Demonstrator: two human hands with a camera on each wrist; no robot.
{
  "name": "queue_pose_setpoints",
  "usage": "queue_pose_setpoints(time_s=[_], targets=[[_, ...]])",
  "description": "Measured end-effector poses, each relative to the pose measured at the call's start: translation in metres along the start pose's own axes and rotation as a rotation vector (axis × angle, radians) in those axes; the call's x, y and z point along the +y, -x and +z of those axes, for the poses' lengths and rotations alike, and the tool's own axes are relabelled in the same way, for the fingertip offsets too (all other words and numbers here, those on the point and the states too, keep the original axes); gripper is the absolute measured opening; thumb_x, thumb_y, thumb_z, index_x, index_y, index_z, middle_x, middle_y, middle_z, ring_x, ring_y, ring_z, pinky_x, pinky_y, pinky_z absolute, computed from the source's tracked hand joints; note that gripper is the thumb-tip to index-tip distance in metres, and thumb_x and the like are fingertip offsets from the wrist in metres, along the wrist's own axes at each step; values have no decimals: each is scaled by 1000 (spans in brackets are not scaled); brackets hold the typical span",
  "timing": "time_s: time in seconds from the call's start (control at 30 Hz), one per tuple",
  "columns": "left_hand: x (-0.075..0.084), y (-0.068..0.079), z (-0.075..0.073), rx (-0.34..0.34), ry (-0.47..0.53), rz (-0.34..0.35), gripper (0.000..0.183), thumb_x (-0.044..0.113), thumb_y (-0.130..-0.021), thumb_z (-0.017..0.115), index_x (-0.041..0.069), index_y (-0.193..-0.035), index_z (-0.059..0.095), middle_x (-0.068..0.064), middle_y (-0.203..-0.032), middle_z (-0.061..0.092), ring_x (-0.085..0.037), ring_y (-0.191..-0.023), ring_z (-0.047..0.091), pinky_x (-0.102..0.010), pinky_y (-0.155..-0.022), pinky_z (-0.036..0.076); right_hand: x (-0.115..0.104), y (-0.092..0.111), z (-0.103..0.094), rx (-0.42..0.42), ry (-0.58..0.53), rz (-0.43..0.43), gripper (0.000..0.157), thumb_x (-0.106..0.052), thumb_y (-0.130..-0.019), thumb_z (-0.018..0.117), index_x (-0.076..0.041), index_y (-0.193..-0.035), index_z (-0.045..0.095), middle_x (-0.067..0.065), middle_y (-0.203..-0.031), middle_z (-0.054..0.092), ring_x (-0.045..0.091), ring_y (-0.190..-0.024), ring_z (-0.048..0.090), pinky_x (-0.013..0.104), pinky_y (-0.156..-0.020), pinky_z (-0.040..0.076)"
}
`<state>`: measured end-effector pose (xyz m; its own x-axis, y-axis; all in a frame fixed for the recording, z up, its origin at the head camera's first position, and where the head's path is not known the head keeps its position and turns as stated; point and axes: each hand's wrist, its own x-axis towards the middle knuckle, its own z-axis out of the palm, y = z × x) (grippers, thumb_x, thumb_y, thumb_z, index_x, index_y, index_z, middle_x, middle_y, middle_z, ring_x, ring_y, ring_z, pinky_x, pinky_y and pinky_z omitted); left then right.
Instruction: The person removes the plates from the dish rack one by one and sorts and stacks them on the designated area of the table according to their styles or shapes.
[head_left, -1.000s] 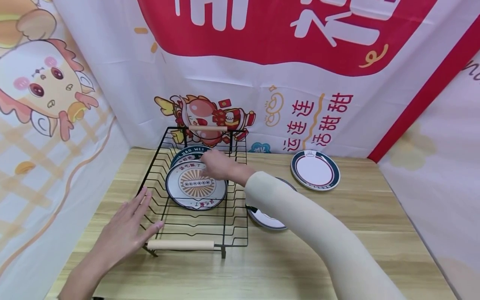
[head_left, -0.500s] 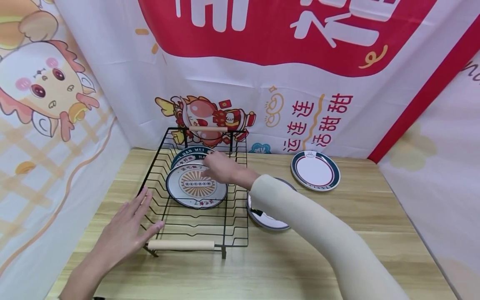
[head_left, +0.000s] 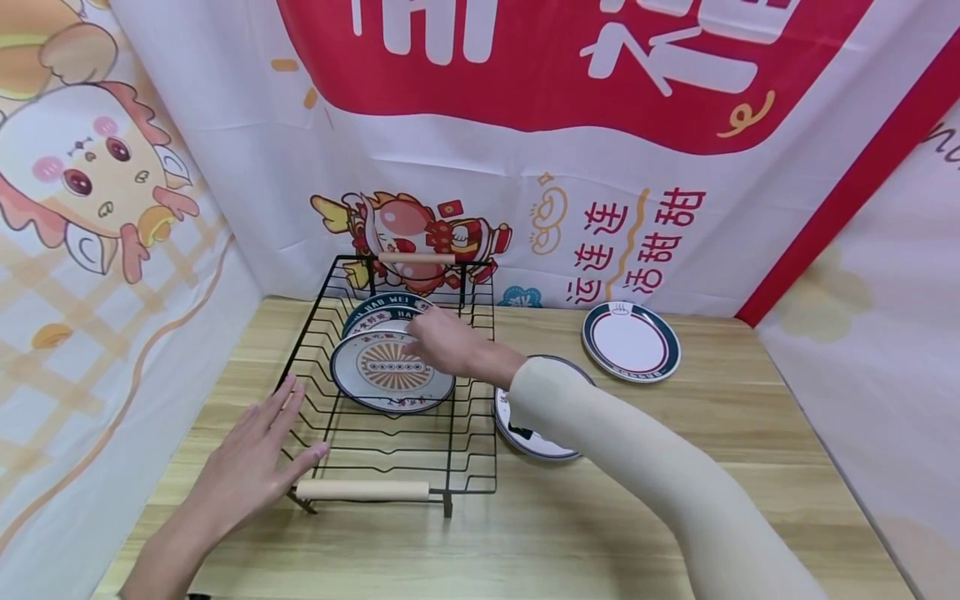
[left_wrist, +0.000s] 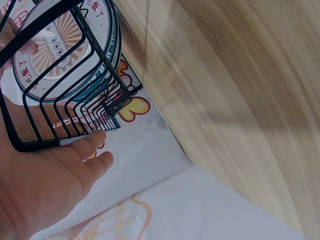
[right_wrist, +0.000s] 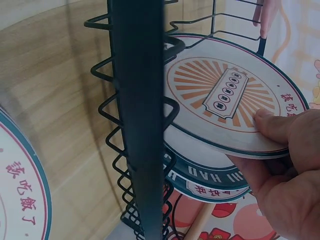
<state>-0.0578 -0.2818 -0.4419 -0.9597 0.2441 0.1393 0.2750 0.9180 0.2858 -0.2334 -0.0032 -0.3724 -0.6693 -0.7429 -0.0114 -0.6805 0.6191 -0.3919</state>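
Note:
My right hand pinches a round plate by its right edge. The plate has a dark rim and an orange sunburst; in the right wrist view the thumb lies on its face and the other fingers are behind it. It leans in a black wire dish rack. Behind it two green-rimmed plates stand in the slots, partly covered. My left hand rests on the rack's front left side with fingers extended. In the left wrist view the left hand lies along the rack's wire side.
On the wooden table right of the rack, a plate lies partly under the right forearm. A green-rimmed plate lies farther back right. Printed cloth hangs behind and on both sides.
The sunburst plate has tilted flatter, its upper edge coming toward me and its lower edge rising a little. My right hand has shifted slightly right and nearer. The left hand has stayed put.

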Motion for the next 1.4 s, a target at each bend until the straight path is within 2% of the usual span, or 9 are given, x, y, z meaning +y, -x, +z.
queue_pose_setpoints(time_s=[0.23, 0.43, 0.63, 0.73, 0.83, 1.0, 1.2, 1.3, 1.4], targets=[[-1, -2, 0, 12, -7, 12, 93, 54, -104, 60, 1, -168, 19, -17, -177, 9, -52, -155, 26, -29, -129, -11, -1, 9, -7, 62, -34, -2, 21, -22, -106, 68, -8, -92, 75, -1, -69, 63, 10, -57, 58, 18, -51, 46], [-1, -2, -1, 5, 3, 8, 93, 54, -104, 60, 1, -168, 18, -18, -177, 9, -53, -154, 26, -31, -130, -10, 1, 19, -16, 189, -62, -39, 21, -19, -105, 69, -5, -90, 76, 0, -69, 66, 10, -56, 60, 18, -51, 47], [-1, -2, -1, 15, 10, 11, 93, 54, -104, 61, 1, -168, 19, -19, -176, 12, -54, -153, 29, -33, -131, -8, 5, 30, -27, 299, -38, -53, 22, -18, -102, 73, -5, -85, 74, 1, -65, 64, 8, -54, 52, 16, -51, 39], [0, -1, -1, 14, 6, 7, 93, 54, -104, 60, 1, -168, 19, -19, -176, 12, -53, -153, 28, -32, -131, -9, 7, 37, -33, 338, -48, -45, 27, -18, -100, 75, -3, -78, 72, 3, -61, 63, 8, -51, 49, 17, -50, 36], [0, -1, 0, 8, 2, 3, 92, 54, -105, 59, 1, -168, 18, -18, -177, 10, -53, -154, 26, -29, -129, -11, 9, 43, -39, 368, -78, -34, 24, -18, -100, 76, -1, -83, 76, 7, -67, 70, 9, -53, 53, 17, -50, 40], [1, 1, 0, 8, 3, 2, 92, 54, -105, 59, 0, -168, 17, -17, -177, 8, -52, -155, 25, -25, -127, -13, 15, 56, -51, 387, -138, 17, 19, -19, -101, 75, -1, -98, 80, 9, -81, 78, 10, -57, 63, 18, -50, 48], [1, 1, 0, 8, 9, 1, 93, 54, -104, 60, 0, -168, 17, -17, -177, 8, -52, -155, 26, -26, -128, -12, 27, 74, -61, 407, -173, 83, 21, -20, -101, 74, -2, -91, 77, 7, -74, 75, 11, -52, 55, 21, -45, 42], [1, 1, 0, 7, 9, 0, 93, 54, -105, 59, 0, -168, 17, -17, -177, 8, -52, -155, 26, -26, -128, -12, 34, 84, -64, 410, -201, 130, 20, -19, -102, 73, -2, -92, 76, 7, -74, 74, 11, -49, 50, 23, -43, 38], [1, 0, 1, 10, 8, 4, 92, 53, -105, 59, 0, -168, 18, -16, -177, 9, -52, -155, 26, -26, -128, -12, 41, 95, -68, 426, -224, 186, 19, -19, -103, 72, -1, -98, 77, 8, -77, 75, 13, -48, 51, 24, -41, 38]])
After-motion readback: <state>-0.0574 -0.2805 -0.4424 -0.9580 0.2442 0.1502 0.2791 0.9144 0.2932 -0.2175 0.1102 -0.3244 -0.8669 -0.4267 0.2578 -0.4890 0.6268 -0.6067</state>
